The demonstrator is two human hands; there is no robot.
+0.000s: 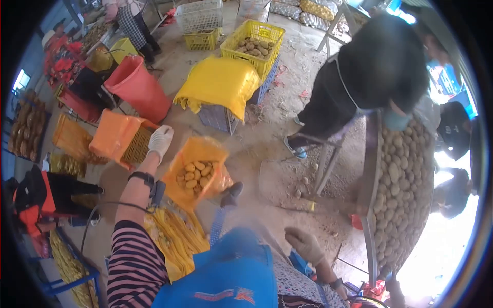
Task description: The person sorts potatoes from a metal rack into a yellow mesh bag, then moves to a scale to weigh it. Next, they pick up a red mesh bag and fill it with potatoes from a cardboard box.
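My left hand [161, 140], in a white glove, reaches to the near corner of a crate [137, 146] draped with an orange bag [114, 134]. Its fingers look curled at the crate's rim, though they show only in part. Just right of it stands an open orange mesh bag [206, 150] with potatoes [195, 176] inside. My right hand [306, 246], also gloved, hovers beside my blue apron [231, 274] with its fingers loosely apart and nothing in them. Folded yellow mesh bags [177, 238] lie by my left forearm.
A long table [371, 205] heaped with potatoes [403, 179] runs along the right, where a person in black [359, 72] bends over. Ahead stand a yellow-covered crate [218, 84], a yellow crate [275, 43] of potatoes and a red bin [138, 87]. Several people work around.
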